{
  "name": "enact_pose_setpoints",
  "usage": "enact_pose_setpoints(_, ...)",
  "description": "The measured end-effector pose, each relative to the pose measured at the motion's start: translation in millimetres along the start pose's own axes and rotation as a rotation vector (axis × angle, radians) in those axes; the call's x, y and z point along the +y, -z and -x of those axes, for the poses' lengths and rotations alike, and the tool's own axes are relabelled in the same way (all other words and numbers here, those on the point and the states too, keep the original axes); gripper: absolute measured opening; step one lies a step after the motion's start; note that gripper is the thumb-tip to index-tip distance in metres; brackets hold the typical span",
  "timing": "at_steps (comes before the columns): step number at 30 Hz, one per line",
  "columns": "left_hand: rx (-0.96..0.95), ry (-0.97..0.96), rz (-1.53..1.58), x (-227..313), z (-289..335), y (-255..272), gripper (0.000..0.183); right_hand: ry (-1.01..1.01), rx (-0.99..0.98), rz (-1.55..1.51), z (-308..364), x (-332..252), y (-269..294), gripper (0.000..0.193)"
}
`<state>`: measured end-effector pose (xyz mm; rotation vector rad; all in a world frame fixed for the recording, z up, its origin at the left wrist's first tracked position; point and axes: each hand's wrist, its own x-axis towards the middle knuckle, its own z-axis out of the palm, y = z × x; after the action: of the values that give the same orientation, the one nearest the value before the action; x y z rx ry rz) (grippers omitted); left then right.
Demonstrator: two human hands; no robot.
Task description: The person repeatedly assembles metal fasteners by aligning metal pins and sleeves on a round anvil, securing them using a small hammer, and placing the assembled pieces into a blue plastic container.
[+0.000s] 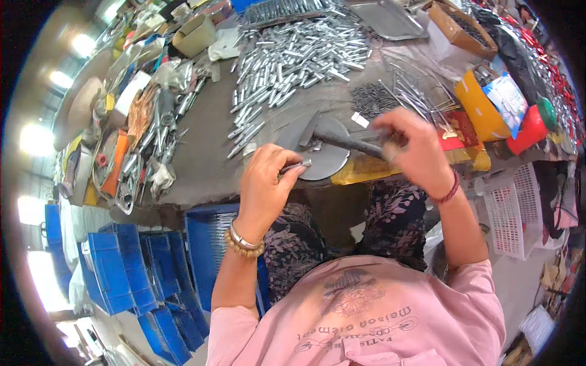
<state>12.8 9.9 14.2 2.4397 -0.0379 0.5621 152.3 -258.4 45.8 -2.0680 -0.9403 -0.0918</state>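
My left hand (267,183) is closed, pinching a small shiny metal cylinder (296,166) between thumb and fingers at the table's front edge. To its right, my right hand (418,149) is closed about the handle end of a hammer (348,142); motion blurs the fingers. The dark hammer head lies over a round grey metal plate (323,168). Just past the right fingers is a pile of small dark pins (370,99), with a small white piece (360,119) in front of it. A large heap of shiny metal cylinders (293,70) spreads farther back.
Hand tools and clutter, with an orange-handled tool (114,165), crowd the table's left. On the right are thin metal rods (415,94), a yellow container (479,107) and a red bottle (528,131). Blue bins (116,268) stand lower left, a white basket (510,210) lower right.
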Motion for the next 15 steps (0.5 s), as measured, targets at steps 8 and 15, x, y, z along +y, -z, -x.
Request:
enact_pose_setpoints(8, 0.035, 0.020, -0.041, 0.9, 9.2, 2.1, 0.014, 0.379, -0.190, 0.244, 7.7, -20.1, -44.9, 0.018)
enact_pose_setpoints(15, 0.044, -0.002, -0.025, -3.4, 10.4, 2.8, 0.015, 0.478, -0.171, 0.336, 1.4, -22.2, -44.9, 0.010)
